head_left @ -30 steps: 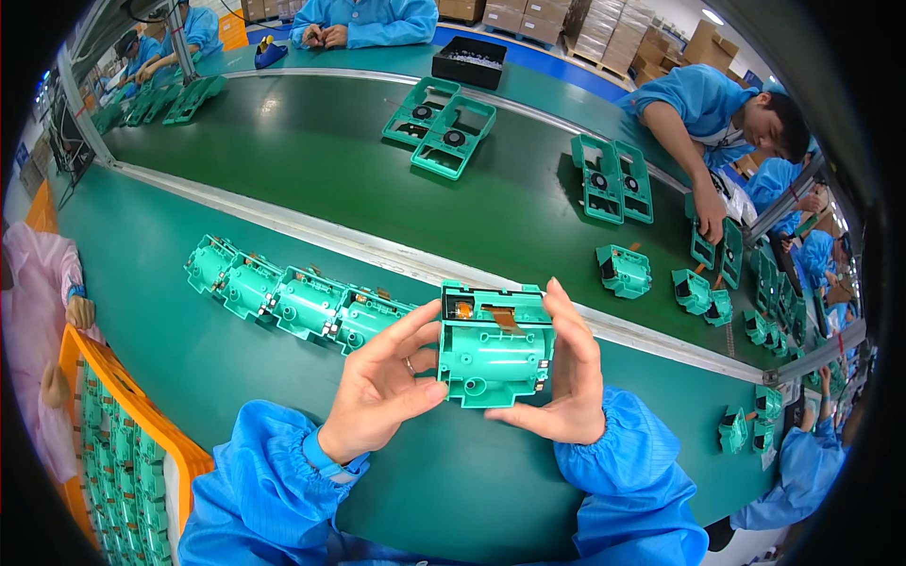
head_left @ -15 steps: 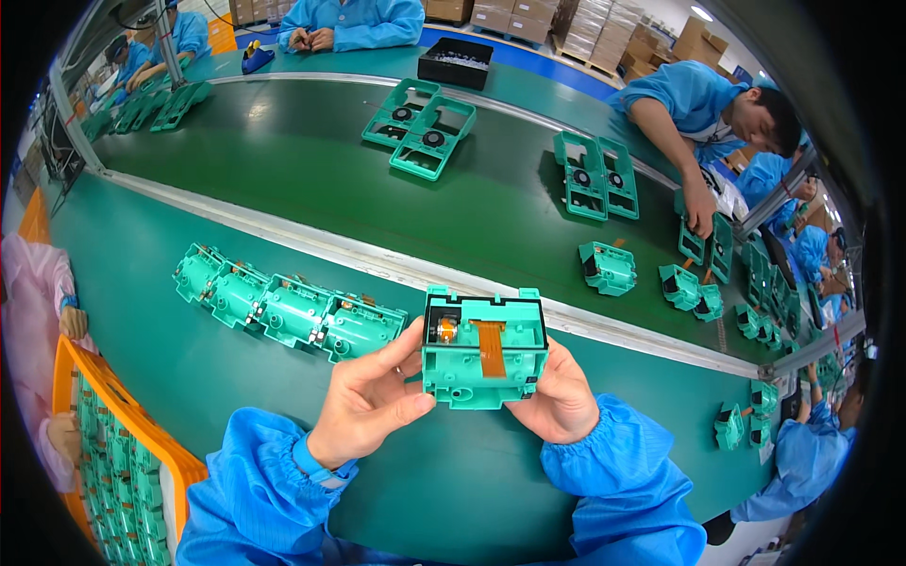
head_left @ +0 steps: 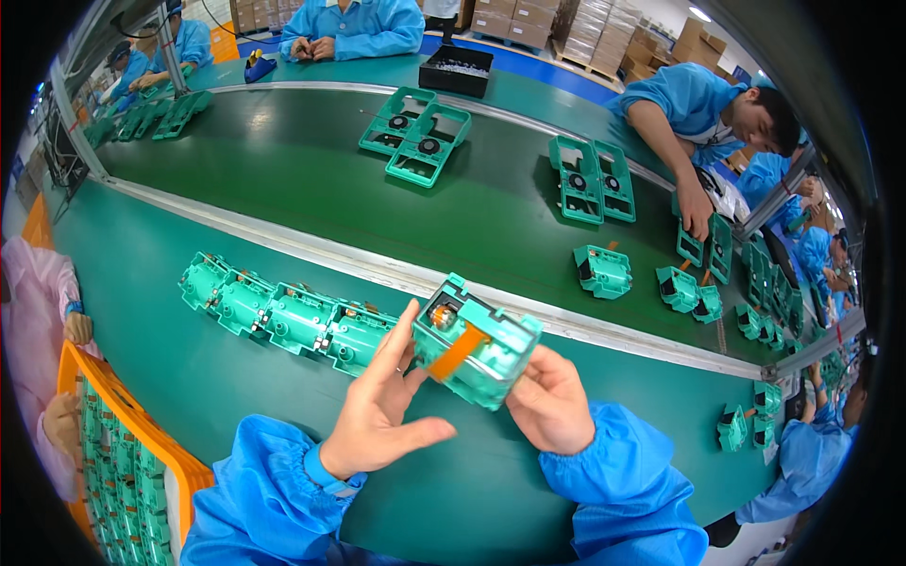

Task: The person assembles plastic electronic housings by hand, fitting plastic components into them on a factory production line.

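The right hand pinches a green plastic housing, some fingertips hidden behind it; the left hand, spread, flanks it, contact unclear. The housing is tilted above the surface, one ribbon cable showing. Four similar housings lie leftward; an orange crate, cut off below, holds uncountably many.

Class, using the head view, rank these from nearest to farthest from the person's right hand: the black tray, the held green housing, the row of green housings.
1. Held green housing: gripped by the right hand.
2. Row of green housings: to the left, this side of the belt.
3. Black tray: beyond the belt.
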Motion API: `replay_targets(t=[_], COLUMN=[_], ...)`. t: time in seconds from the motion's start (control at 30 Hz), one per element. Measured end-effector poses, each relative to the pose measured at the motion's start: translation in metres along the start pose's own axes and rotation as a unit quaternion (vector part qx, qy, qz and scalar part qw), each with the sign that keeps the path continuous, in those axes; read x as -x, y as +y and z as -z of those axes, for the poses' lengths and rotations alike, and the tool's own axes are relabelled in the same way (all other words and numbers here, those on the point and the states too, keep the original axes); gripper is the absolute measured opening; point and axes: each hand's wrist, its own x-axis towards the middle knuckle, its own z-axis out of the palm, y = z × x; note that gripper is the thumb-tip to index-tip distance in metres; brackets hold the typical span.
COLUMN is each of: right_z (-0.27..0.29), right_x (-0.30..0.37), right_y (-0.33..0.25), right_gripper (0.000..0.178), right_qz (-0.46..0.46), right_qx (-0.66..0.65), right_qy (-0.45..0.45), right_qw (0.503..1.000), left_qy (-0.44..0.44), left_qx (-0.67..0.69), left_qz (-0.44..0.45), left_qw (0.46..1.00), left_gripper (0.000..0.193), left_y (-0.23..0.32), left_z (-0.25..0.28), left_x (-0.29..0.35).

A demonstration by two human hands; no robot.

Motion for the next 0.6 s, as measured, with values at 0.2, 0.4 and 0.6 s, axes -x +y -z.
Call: replay_targets(t=[0.2,0.4,0.6], right_z=[-0.033,-0.014,-0.007], right_x=[0.020,0.013,0.013], right_y=[-0.013,-0.005,-0.004], right_gripper=[0.031,0.034,0.032], right_qz=[0.059,0.361,0.349], right_qx=[0.408,0.423,0.412], right_qy=[0.034,0.082,0.073], right_qw=[0.910,0.827,0.838], left_qy=[0.040,-0.007,-0.069], left_qx=[0.081,0.561,0.589], left_qz=[0.048,0.219,0.194], left_qw=[0.995,0.798,0.781], left_gripper=[0.085,0.072,0.062], left_y=[-0.001,-0.013,-0.017], left_z=[-0.005,0.005,0.005], left_x=[0.006,0.005,0.008])
